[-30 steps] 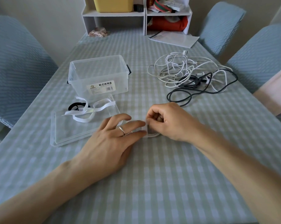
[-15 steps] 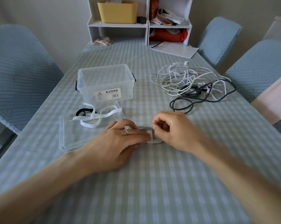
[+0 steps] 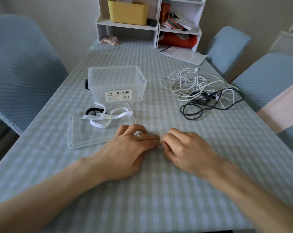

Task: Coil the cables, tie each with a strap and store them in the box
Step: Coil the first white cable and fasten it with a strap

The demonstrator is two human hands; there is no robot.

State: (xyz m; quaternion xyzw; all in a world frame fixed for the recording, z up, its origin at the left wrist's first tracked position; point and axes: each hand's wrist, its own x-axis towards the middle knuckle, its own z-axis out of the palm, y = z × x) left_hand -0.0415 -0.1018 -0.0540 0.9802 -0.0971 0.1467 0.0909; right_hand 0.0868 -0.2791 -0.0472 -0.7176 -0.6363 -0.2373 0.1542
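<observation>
A small coiled white cable (image 3: 152, 133) lies on the checked tablecloth between my hands, mostly hidden by fingers. My left hand (image 3: 132, 148) holds the coil, its fingers laid across it. My right hand (image 3: 184, 148) pinches a pale strap (image 3: 160, 139) at the coil's right side. The clear plastic box (image 3: 100, 91) stands open beyond my left hand. Its lid (image 3: 85, 137) lies flat in front of it with loose white straps (image 3: 107, 118) and a black strap (image 3: 91, 111) on it. A tangle of white cables (image 3: 189, 81) and a black cable (image 3: 192, 111) lies at the right.
A white shelf unit (image 3: 152, 29) with a yellow bin stands at the table's far end, and a sheet of paper (image 3: 182, 54) lies beside it. Blue-covered chairs stand at the left (image 3: 21, 64) and right (image 3: 268, 78).
My left hand's fingers have closed over the coil and my hands have drawn together. The view has tilted up, showing more of the shelf.
</observation>
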